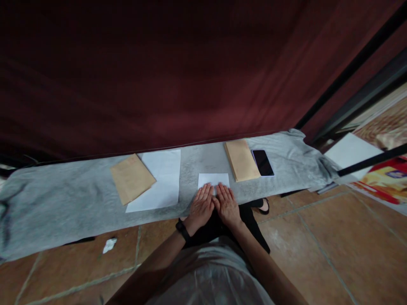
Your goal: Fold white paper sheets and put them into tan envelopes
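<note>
A small white piece of paper (213, 178), perhaps folded, lies on the grey cloth in front of me. My left hand (202, 204) rests flat on its near left part, fingers stretched forward. Beside it, my right hand (227, 205) presses flat on the near right part, with the thumbs close together. The hands cover the paper's near edge. To the left, a brown envelope (132, 178) overlaps larger white sheets of paper (165, 178). On the right sits a stack of brown envelopes (242, 160).
A dark-screened phone (263, 162) lies against the right envelopes. The grey cloth (73, 195) covers a long narrow bench along a dark red curtain (178, 76). Black metal bars (352, 72) and printed packaging (388, 180) stand at the right. A crumpled white tissue (110, 245) is on the tiled floor.
</note>
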`<state>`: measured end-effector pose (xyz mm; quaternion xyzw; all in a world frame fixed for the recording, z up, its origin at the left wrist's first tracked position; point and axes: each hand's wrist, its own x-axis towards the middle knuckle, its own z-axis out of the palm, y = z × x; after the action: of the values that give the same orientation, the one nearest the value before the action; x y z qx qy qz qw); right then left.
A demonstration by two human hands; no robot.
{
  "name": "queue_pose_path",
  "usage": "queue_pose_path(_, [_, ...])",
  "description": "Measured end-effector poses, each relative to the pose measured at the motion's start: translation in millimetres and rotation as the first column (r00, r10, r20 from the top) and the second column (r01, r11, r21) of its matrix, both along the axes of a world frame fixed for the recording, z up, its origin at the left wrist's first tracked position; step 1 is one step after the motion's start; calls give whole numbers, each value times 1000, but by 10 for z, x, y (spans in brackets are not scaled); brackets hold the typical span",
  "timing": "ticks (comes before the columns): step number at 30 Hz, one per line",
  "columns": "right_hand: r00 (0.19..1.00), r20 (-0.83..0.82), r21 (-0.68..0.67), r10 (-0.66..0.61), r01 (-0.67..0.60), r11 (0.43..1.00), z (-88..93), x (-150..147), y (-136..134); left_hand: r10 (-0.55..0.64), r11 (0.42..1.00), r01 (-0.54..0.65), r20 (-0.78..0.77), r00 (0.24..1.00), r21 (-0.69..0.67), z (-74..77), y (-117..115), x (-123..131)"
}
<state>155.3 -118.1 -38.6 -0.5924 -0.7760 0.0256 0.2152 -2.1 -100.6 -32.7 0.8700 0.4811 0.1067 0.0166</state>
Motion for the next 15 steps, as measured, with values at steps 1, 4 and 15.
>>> queue_pose_path(1, [1000,10,0,-7,7,1000,-4,50,-14,7,1000,-7,1,1000,2,5,-5,-18])
queue_pose_path(4, [999,39,-4,-32,33,999,-3,197,-44,56,998,-56,-3,998,8,22,-28,-79])
queue_pose_path(15, [996,34,11,-82,81,997,1,282,-98,228,974,-224,129,965,-46,87,33,-205])
